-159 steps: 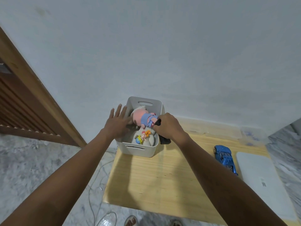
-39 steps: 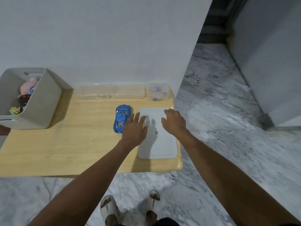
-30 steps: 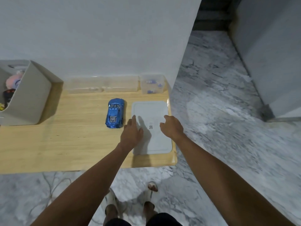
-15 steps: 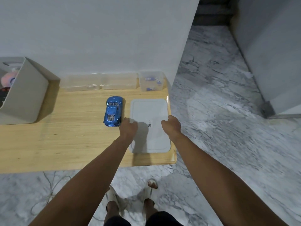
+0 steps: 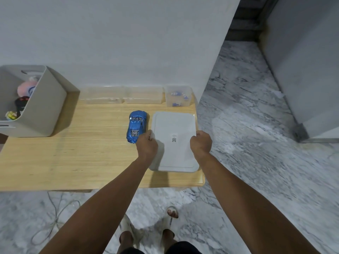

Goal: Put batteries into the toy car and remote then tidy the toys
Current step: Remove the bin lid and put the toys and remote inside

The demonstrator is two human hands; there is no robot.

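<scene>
A flat white lid point(image 5: 174, 125) with a small printed code lies at the right end of the wooden table point(image 5: 73, 153). My left hand point(image 5: 147, 146) grips its left edge and my right hand point(image 5: 201, 143) grips its right edge, fingers curled around the rim. The blue toy car point(image 5: 136, 126) stands just left of the lid, close to my left hand. At the far left is a grey bin point(image 5: 44, 107) holding a pink plush toy point(image 5: 27, 88), a black object point(image 5: 21, 103) and a small colourful toy point(image 5: 11, 115).
Clear plastic boxes point(image 5: 124, 95) line the wall at the back; the right one point(image 5: 178, 96) holds small blue items. The table's right edge is beside a marble floor. A white cable point(image 5: 53, 222) lies on the floor below, near my sandalled feet.
Both hands moved from resting over the lid to curling around its left and right edges. The view shifted slightly; the car and bin stayed in place.
</scene>
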